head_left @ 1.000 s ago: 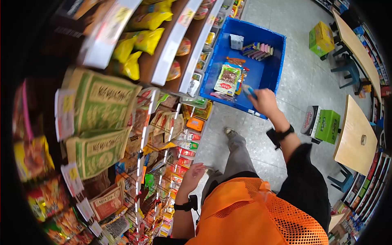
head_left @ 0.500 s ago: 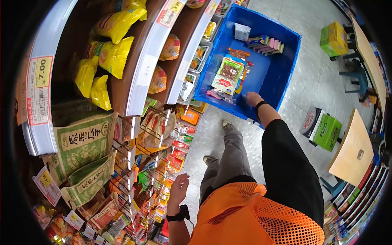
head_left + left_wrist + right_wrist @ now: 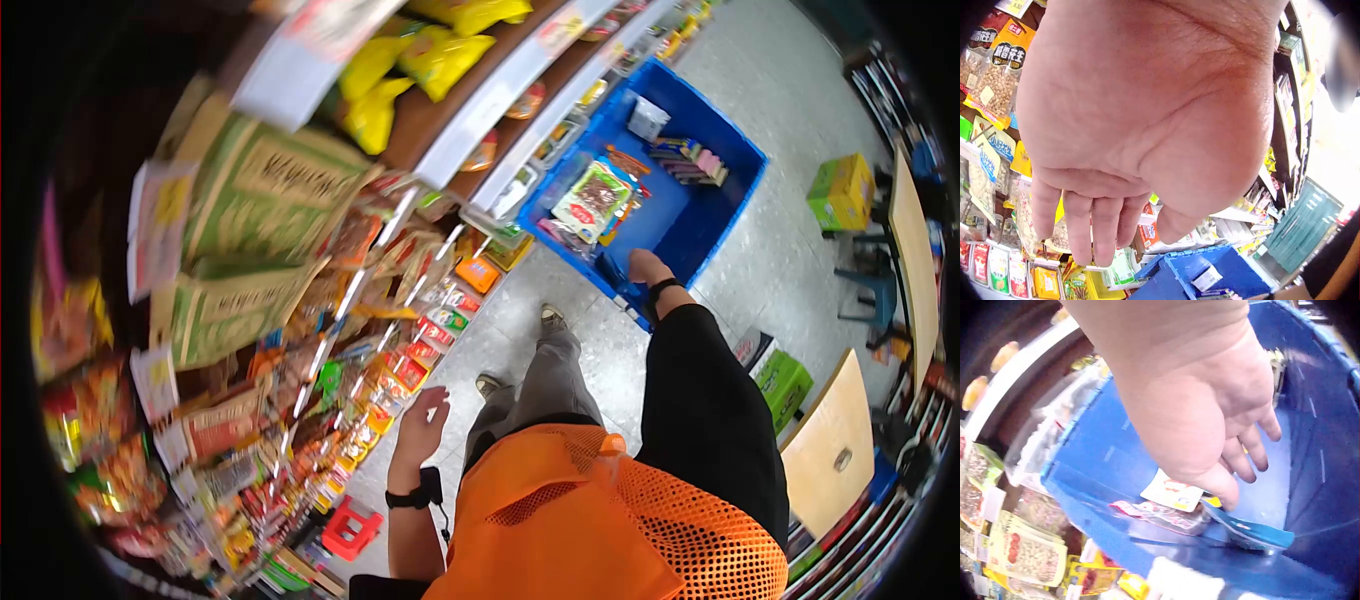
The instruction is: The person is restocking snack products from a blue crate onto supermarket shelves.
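Inside the near end of the blue bin (image 3: 640,95), my right hand (image 3: 648,268) hangs with its fingers apart. The right wrist view shows that hand (image 3: 1210,419) above a blue-edged packet (image 3: 1260,534), which lies by the thumb tip; whether they touch I cannot tell. Beside it are a clear and pink packet (image 3: 1172,515) and a white one (image 3: 1171,489). A green and white bag of nuts (image 3: 592,198) lies flat on the bin's left side. My left hand (image 3: 422,425) is raised by the shelf, holding nothing, its fingers (image 3: 1105,228) loosely extended.
Shelves with yellow bags (image 3: 445,62) and green-brown packs (image 3: 270,190) line the left side. A red stool (image 3: 352,528) stands at their foot. On the right are a green box (image 3: 783,388), a yellow-green box (image 3: 840,192) and wooden tables (image 3: 832,450).
My right hand, which held a blue packet over the bin's near end, has lowered into it and its fingers have come off the packet. The left hand has shifted a little; the head view has turned.
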`<move>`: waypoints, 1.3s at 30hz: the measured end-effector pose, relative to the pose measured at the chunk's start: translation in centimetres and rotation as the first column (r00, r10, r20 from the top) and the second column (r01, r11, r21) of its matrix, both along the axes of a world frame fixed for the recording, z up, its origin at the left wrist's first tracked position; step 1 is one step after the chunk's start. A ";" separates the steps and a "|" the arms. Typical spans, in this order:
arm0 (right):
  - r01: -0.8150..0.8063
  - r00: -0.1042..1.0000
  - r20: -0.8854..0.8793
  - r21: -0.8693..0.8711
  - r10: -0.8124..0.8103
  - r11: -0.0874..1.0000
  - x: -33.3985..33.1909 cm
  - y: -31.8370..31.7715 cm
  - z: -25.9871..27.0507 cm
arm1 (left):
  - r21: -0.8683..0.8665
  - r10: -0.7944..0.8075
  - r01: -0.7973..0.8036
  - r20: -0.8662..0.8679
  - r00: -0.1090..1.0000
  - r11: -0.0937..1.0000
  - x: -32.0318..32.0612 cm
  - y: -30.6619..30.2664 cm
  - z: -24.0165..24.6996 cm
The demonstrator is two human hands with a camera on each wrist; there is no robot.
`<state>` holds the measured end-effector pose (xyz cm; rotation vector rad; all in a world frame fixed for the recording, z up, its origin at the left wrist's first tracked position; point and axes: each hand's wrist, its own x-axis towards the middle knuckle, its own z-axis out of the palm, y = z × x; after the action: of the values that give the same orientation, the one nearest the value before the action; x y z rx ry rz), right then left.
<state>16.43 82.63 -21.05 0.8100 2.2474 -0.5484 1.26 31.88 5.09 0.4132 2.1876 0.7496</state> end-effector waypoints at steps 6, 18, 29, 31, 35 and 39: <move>-0.108 0.823 -0.558 0.027 0.104 0.994 -6.0 -9.0 7.8 | 0.143 0.138 -0.128 -0.060 0.989 0.981 1.3 -4.3 0.2; -0.724 0.328 -0.906 -0.060 0.266 0.687 -17.1 -44.7 26.9 | 0.560 0.574 -0.375 -0.230 0.786 0.739 0.0 -22.2 1.1; -0.834 0.162 -0.986 -0.112 0.045 0.540 -24.9 -68.5 38.4 | 0.888 0.952 -0.374 -0.183 0.247 0.268 -6.7 -44.2 7.1; -0.841 0.207 -0.978 -0.187 -0.017 0.508 -25.5 -71.1 39.4 | 0.872 0.963 -0.411 -0.223 0.152 0.267 -8.3 -46.5 8.8; -0.898 0.155 -0.983 -0.101 0.094 0.428 -25.5 -74.9 41.8 | 0.842 0.935 -0.408 -0.299 0.192 0.353 -13.0 -51.0 9.7; -0.904 0.149 -0.979 -0.077 0.140 0.422 -26.8 -77.2 42.5 | 0.899 0.887 -0.339 -0.102 0.451 0.276 -16.7 -53.3 9.6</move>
<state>-10.37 5.40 21.50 -1.1730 2.5379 -1.5500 -15.47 -21.39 14.71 0.0720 2.4694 2.4887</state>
